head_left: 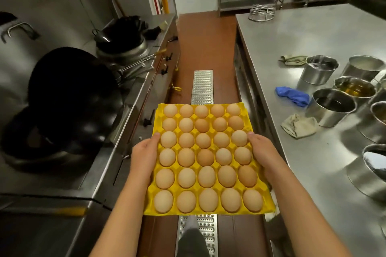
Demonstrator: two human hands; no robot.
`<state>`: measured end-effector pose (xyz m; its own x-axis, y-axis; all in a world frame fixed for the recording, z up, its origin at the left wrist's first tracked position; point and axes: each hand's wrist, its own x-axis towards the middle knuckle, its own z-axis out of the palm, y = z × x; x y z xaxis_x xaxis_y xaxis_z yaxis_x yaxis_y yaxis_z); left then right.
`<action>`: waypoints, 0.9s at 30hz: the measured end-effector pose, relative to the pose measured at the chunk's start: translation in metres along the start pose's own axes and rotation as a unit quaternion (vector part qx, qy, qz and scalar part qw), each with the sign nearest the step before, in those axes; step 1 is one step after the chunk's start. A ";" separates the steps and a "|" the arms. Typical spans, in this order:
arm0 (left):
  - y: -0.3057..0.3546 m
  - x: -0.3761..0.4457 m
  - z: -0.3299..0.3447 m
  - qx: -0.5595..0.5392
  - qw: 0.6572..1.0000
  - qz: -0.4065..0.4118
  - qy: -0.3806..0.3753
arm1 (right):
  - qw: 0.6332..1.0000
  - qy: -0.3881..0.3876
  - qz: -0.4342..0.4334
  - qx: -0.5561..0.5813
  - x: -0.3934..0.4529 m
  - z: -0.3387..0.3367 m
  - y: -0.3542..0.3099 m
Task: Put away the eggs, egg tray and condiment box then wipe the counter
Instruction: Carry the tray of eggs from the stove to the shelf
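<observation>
Head cam: left hand point(144, 157) and right hand point(263, 155) grip opposite edges of the yellow egg tray point(155, 198), full of eggs point(205, 157), held over the aisle's floor drain point(202, 87), bench point(309, 33) off right with metal pots point(331, 106).

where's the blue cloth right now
In the head view the blue cloth lies on the steel counter at right, beside the round metal containers and beyond a crumpled beige rag.

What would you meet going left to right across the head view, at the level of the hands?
Black wok → left hand → yellow egg tray with eggs → right hand → beige rag → steel counter.
</observation>
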<state>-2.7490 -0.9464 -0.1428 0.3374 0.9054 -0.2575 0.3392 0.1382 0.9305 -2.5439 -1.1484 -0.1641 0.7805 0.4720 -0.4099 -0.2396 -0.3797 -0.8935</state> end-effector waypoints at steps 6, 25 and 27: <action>0.009 0.076 0.022 -0.005 1.000 0.000 -0.027 | 1.000 0.005 0.026 -0.004 0.063 0.018 -0.023; 0.087 0.326 0.091 0.054 0.995 0.043 -0.068 | 0.998 0.054 0.031 0.002 0.258 0.078 -0.133; 0.094 0.344 0.105 0.059 0.995 0.048 -0.067 | 0.998 0.048 0.030 0.002 0.283 0.075 -0.140</action>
<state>-2.5093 -0.6641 -0.1712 0.4841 0.8500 -0.2077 0.3970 -0.0018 0.9178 -2.3332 -0.9018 -0.1686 0.8168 0.3700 -0.4427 -0.2891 -0.4015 -0.8690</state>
